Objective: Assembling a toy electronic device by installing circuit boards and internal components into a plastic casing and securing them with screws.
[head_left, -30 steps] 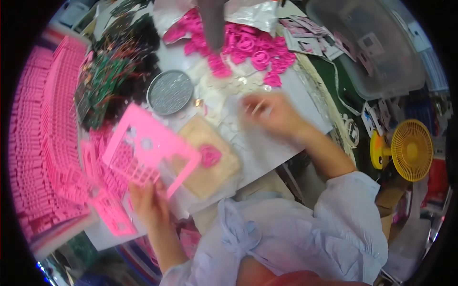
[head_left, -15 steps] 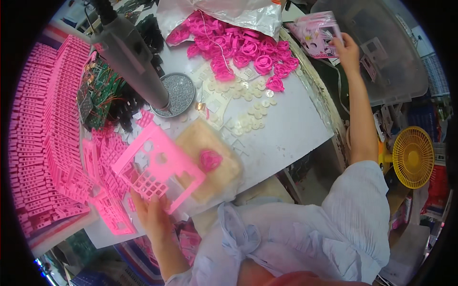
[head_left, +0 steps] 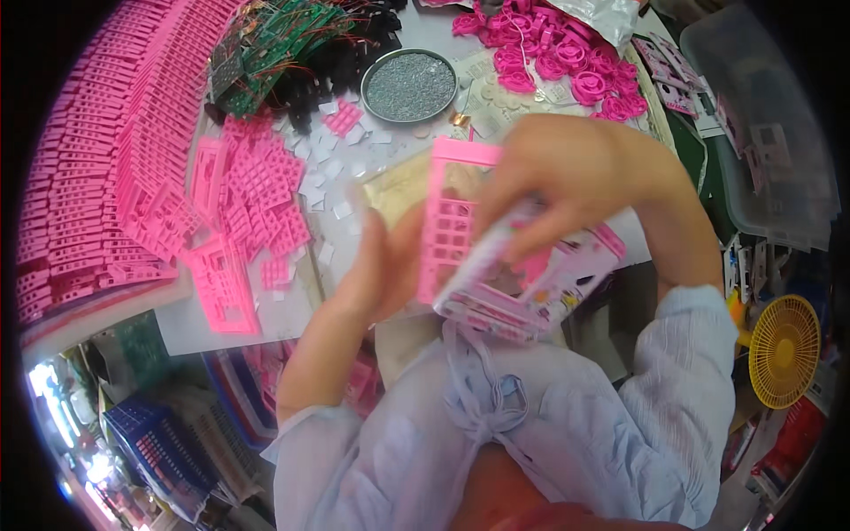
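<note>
Over the near edge of the table my left hand (head_left: 391, 258) supports a pink plastic casing panel (head_left: 445, 239) with a grid of square holes, its fingers partly behind the panel. My right hand (head_left: 567, 173) reaches across from above and grips a white-and-pink printed casing panel (head_left: 567, 292). The printed panel is tilted and overlaps the pink one. Motion smears both hands, and it cannot be told whether the two panels touch. Behind them lies a tan pad (head_left: 398, 196), partly covered by my hands.
Stacked pink panels (head_left: 142, 142) fill the left side, with loose keypads (head_left: 261, 177) beside them. A round dish of screws (head_left: 410, 86) stands between circuit boards (head_left: 292, 44) and magenta parts (head_left: 589, 84). At right are a clear bin (head_left: 770, 133) and a yellow fan (head_left: 784, 352).
My right hand has brought the printed panel from the far right to the pink panel. The pink panel has turned more upright. The view has shifted, and the grey upright tool is out of sight.
</note>
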{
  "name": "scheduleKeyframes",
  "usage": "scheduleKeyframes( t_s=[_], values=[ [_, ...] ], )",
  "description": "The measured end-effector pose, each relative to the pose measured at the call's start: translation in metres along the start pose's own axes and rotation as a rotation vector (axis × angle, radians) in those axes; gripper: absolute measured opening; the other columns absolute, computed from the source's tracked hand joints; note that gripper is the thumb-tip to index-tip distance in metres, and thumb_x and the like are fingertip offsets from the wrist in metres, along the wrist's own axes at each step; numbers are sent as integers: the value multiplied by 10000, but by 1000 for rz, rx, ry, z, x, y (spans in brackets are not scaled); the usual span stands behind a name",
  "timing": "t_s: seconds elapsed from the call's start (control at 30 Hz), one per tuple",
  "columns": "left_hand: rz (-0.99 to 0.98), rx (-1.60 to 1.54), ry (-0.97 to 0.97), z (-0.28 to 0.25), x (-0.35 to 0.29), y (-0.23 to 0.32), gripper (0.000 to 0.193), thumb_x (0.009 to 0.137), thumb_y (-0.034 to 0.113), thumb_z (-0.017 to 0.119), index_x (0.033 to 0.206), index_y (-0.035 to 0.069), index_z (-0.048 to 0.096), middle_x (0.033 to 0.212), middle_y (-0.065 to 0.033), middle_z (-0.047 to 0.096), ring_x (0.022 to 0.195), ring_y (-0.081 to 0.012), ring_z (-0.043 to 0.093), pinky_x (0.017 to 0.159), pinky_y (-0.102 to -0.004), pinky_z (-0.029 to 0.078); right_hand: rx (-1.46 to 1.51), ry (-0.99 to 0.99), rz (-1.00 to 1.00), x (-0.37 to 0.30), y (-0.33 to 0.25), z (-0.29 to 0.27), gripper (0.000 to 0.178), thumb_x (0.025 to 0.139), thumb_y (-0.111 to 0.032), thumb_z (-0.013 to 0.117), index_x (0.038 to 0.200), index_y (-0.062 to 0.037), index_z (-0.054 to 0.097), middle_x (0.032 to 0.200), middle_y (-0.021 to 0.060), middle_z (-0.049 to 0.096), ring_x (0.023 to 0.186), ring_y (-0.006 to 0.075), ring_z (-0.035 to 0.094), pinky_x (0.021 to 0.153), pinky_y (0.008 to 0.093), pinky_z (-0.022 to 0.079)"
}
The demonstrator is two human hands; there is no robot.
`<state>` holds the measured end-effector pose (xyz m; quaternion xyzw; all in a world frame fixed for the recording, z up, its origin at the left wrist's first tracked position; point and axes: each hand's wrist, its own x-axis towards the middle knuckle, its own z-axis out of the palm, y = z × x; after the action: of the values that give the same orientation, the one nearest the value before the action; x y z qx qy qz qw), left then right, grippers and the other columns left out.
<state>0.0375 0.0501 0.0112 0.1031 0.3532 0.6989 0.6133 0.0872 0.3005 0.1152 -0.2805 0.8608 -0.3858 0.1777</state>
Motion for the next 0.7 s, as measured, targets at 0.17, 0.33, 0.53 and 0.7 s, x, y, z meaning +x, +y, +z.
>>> scheduleKeyframes(
  t_s=[0.17, 0.33, 0.53, 0.7],
  values=[
    [26, 214, 159, -4, -19, 2, 723, 935, 144, 683, 1548, 10, 326, 1459, -142, 516, 1331, -262, 521, 1108, -432, 432, -602, 465, -172, 56, 15, 9, 577, 808, -281, 790, 1340, -114, 640, 1130, 118, 683, 1017, 262, 672, 753, 368, 537],
    [181, -63, 384, -22, -48, 0, 661, 925, 29, 604, 1532, 9, 344, 1404, -130, 560, 1290, -251, 549, 1107, -417, 423, 617, 787, 195, 16, 97, 70, 582, 853, -286, 806, 1324, -13, 602, 1313, 90, 619, 1153, 177, 599, 941, 362, 504],
    [697, 677, 792, -31, -25, -29, 751, 914, 47, 593, 1582, -11, 255, 1519, -192, 423, 1360, -294, 482, 1134, -404, 378, 1248, 703, 52, 50, 37, 134, 384, 966, -220, 708, 1272, -2, 624, 1110, 47, 682, 959, 112, 637, 840, 284, 524],
    [841, 1461, 979, -21, -19, -20, 837, 881, 26, 594, 1610, -7, 185, 1372, -138, 432, 1102, -208, 528, 956, -319, 437, 1057, 790, 20, 47, 25, 127, 335, 993, -242, 678, 1224, -2, 641, 1002, 21, 678, 876, 79, 632, 745, 255, 519]
  ],
)
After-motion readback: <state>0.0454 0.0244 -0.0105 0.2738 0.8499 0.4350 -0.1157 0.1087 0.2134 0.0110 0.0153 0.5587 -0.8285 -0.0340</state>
